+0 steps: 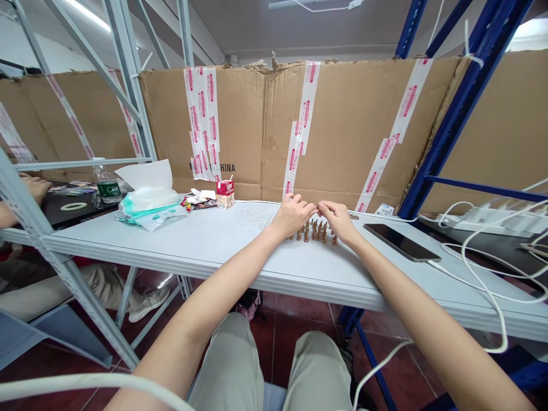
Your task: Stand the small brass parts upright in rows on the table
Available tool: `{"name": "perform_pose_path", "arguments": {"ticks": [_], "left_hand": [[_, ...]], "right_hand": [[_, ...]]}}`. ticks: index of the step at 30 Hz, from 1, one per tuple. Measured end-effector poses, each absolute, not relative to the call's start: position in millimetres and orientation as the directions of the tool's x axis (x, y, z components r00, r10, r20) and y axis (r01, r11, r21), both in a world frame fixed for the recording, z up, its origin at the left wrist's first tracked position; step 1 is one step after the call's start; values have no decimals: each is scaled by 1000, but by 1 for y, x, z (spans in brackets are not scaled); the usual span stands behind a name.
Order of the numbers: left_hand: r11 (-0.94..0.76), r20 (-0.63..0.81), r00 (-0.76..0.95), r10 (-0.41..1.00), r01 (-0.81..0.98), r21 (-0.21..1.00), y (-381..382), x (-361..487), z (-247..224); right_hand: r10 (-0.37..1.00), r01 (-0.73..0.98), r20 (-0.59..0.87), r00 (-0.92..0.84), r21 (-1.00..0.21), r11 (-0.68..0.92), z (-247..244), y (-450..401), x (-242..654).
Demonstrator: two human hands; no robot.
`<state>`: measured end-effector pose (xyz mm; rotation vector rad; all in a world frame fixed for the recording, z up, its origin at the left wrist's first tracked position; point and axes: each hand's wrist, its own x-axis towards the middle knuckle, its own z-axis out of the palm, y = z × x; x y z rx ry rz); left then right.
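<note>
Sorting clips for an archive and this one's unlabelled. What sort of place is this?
Probably a makeshift workspace in a warehouse or storeroom: a white folding table stands among shelving, including a blue steel shelving rack, with taped cardboard sheets fixed up behind it.

Left hand (292, 215) and right hand (338, 221) nearly meet, fingers (309, 209) seemingly pinched inward.

Both hands over small brown pieces

Left hand (292, 216) and right hand (338, 221) nearly meet, fingertips together, just behind a cluster of small brown upright pieces (314, 231) on the white desk (171, 245). Any pinched item too small to tell. Tissue pack (148, 194) and red-and-white carton (225, 194) lie left; black phone (400, 241) lies right
</note>
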<state>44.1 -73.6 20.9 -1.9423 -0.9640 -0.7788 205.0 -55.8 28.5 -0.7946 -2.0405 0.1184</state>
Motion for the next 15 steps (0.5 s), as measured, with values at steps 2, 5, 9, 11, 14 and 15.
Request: {"name": "perform_pose_path", "arguments": {"ticks": [2,5,9,11,14,15], "left_hand": [[-387,781,516,350,840,-382,-74,44,21],[-398,779,521,349,835,-380,-75,44,22],[-409,768,541,342,822,-397,-75,45,22],[-411,767,539,348,823,-392,-74,45,22],[-417,777,521,353,831,-368,-72,46,20],[-418,782,514,353,834,-360,-71,46,19]], "right_hand": [[578,498,727,-370,-370,784,28,-55,205],[579,501,727,-371,-368,783,27,-54,206],[582,503,717,-383,-367,783,28,-55,205],[587,503,714,-382,-372,780,28,-56,205],[594,501,712,-376,-383,776,28,-56,205],[597,497,710,-374,-390,775,28,-56,205]]}}
